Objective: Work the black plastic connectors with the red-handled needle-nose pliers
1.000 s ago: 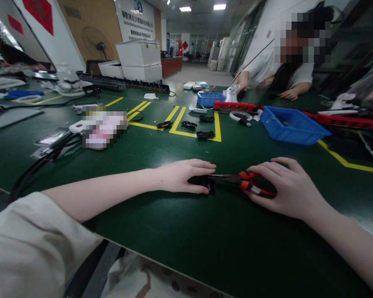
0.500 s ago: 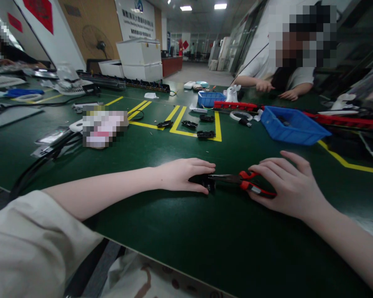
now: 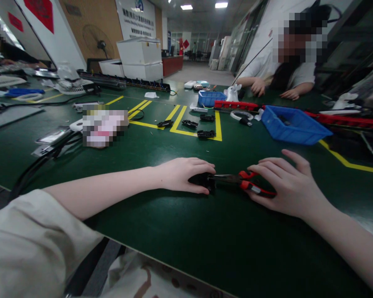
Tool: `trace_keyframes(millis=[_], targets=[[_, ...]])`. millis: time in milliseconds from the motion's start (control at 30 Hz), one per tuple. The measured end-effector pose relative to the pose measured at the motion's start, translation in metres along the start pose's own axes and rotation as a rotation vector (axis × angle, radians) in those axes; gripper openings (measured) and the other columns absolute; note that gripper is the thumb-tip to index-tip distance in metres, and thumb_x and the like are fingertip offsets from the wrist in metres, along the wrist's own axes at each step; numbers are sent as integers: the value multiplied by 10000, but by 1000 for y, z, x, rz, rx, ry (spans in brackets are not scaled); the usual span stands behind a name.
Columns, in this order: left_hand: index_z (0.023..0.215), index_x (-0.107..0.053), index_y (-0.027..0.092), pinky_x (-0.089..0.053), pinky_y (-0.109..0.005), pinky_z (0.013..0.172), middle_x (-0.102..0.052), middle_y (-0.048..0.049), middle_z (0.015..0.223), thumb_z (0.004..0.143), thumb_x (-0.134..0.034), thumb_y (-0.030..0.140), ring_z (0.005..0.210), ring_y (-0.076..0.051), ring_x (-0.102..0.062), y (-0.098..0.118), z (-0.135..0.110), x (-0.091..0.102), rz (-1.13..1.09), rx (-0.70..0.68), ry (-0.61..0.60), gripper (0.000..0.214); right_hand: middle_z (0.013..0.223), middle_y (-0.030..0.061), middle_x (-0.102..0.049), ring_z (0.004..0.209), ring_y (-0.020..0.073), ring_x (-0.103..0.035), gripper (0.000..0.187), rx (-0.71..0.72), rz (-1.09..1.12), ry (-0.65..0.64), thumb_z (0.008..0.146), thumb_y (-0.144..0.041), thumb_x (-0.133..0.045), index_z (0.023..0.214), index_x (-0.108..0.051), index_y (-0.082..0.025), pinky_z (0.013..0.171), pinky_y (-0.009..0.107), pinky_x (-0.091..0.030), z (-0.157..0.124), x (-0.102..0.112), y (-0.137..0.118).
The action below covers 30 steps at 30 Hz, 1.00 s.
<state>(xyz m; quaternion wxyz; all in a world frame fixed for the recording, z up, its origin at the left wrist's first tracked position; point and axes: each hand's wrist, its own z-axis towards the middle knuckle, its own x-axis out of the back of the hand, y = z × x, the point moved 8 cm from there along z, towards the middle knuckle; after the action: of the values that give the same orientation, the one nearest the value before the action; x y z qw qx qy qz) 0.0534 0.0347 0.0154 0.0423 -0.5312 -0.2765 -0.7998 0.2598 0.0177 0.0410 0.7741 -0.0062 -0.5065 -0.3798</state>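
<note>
My left hand (image 3: 183, 175) lies on the green table (image 3: 180, 223), fingers curled around a small black connector part (image 3: 202, 180). My right hand (image 3: 287, 184) rests to the right of it, fingers closed over the red handles of a pair of pliers (image 3: 245, 183). The pliers' dark jaws point left and meet the black part. Both forearms rest on the table surface.
Three more black connector parts (image 3: 205, 133) lie among yellow floor-style lines ahead. A blue bin (image 3: 294, 126) stands at right, a smaller blue bin (image 3: 209, 98) further back. Black cables (image 3: 40, 159) run at left. A person sits across the table at the far right.
My hands have hardly moved; my right fingers lifted slightly. The person across the table pulled a hand back from the white object toward their body.
</note>
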Motion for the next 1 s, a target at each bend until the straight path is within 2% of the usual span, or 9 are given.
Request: trace_keyframes(millis=[133, 333, 500, 600, 767, 1000], targets=[[1349, -625, 177, -529, -412, 1128, -631, -161, 1500, 941, -755, 432, 1363, -282, -637, -2, 0, 0, -20, 30, -5, 499, 1032, 89, -784, 992, 335, -726, 335, -58, 39, -24, 884, -451, -651, 1170, -693, -280, 1104, 649, -396, -2, -2, 6], [1337, -631, 168, -518, -435, 1135, -654, -175, 1466, 941, -756, 430, 1328, -283, -658, 0, 1, 1, -17, 2, 0, 492, 1001, 80, -766, 934, 299, -721, 361, -28, 50, 12, 883, -407, -694, 1195, -684, -225, 1128, 616, -404, -7, -2, 7], [1355, -637, 178, -301, -532, 1315, -662, -150, 1478, 940, -768, 428, 1451, -290, -578, 2, 2, 2, 13, -14, 0, 502, 1034, 91, -759, 970, 349, -710, 373, -75, 97, -21, 884, -381, -682, 1244, -684, -285, 1110, 678, -397, -7, -3, 9], [1370, -634, 170, -254, -541, 1336, -643, -156, 1503, 952, -752, 441, 1483, -290, -546, 1, 2, 1, 15, -9, -19, 513, 1016, 84, -764, 978, 370, -711, 395, -73, 78, -38, 886, -376, -668, 1277, -666, -322, 1080, 701, -408, -5, 0, 8], [1366, -623, 155, -314, -543, 1308, -663, -161, 1470, 961, -743, 424, 1403, -285, -620, 1, 3, 0, -43, -20, -15, 500, 981, 105, -766, 956, 372, -714, 383, -9, 20, -30, 905, -382, -641, 1275, -644, -284, 1025, 682, -453, 0, 4, 3], [1314, -633, 183, -464, -508, 1180, -694, -149, 1401, 927, -781, 394, 1313, -297, -662, -1, 3, 0, -79, -14, 0, 465, 1024, 91, -769, 976, 374, -715, 442, -18, 39, -3, 907, -381, -642, 1341, -600, -307, 1043, 680, -439, 1, 5, 3]])
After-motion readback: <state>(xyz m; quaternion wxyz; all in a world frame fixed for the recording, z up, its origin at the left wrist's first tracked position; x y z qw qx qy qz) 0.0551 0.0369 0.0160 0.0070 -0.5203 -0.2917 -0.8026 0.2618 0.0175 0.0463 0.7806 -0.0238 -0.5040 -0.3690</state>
